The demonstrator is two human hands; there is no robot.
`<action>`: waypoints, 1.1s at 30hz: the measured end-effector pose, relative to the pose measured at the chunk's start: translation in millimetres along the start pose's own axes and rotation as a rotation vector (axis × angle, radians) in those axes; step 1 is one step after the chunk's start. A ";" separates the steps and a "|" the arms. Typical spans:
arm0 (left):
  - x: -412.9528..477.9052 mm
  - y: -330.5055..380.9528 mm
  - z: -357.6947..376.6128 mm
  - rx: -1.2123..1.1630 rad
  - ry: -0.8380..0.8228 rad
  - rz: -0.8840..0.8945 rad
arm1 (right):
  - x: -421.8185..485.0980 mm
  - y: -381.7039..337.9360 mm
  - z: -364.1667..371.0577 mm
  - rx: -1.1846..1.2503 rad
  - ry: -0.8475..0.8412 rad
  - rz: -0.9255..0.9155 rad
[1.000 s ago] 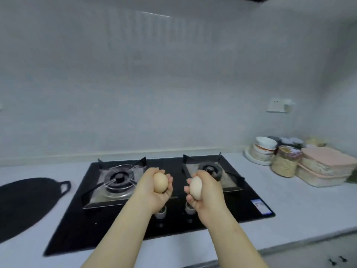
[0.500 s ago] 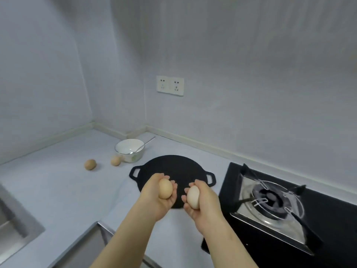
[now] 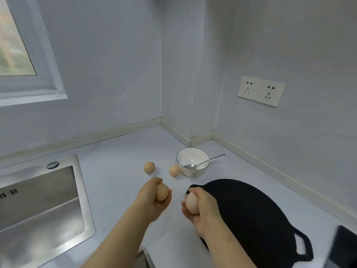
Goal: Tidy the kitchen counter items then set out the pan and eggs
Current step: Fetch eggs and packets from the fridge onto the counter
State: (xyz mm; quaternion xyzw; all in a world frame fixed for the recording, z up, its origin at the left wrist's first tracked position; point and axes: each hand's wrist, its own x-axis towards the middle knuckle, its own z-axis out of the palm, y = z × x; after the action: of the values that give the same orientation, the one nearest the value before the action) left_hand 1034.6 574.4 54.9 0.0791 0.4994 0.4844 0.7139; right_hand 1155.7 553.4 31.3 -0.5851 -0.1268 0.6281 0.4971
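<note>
My left hand [image 3: 152,198] grips a brown egg [image 3: 161,192] above the white counter. My right hand [image 3: 204,207] grips a paler egg [image 3: 192,203] just over the left edge of the flat black pan [image 3: 251,215], which lies on the counter at the right. Two more eggs rest on the counter beyond my hands: one [image 3: 149,167] to the left and one [image 3: 174,170] touching the white bowl [image 3: 190,174]. A metal spoon [image 3: 204,162] leans in the bowl.
A steel sink [image 3: 38,206] is set into the counter [image 3: 116,161] at the left. The black hob's corner [image 3: 345,246] shows at the lower right. A double wall socket [image 3: 260,91] sits above the counter, and a window [image 3: 17,49] is at the upper left.
The view has swung left from the hob to the corner with the bowl and sink. Both hands have kept their eggs and moved left over the counter by the pan.
</note>
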 end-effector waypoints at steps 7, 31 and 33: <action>72.7 48.7 -24.3 0.339 0.007 0.087 | 67.8 -1.0 46.5 -0.212 -0.128 -0.060; 227.2 130.8 -58.8 1.751 -0.013 0.426 | 180.2 -7.4 132.1 -1.608 0.122 -0.480; 230.0 131.3 -58.3 1.748 -0.035 0.429 | 182.8 -7.6 133.6 -1.597 0.125 -0.488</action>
State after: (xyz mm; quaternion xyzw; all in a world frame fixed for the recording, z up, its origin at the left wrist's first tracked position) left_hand 915.5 798.1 -41.5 0.6927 0.6534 0.0532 0.3006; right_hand 1077.0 754.7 -36.6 -0.7514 -0.6287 0.1907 0.0611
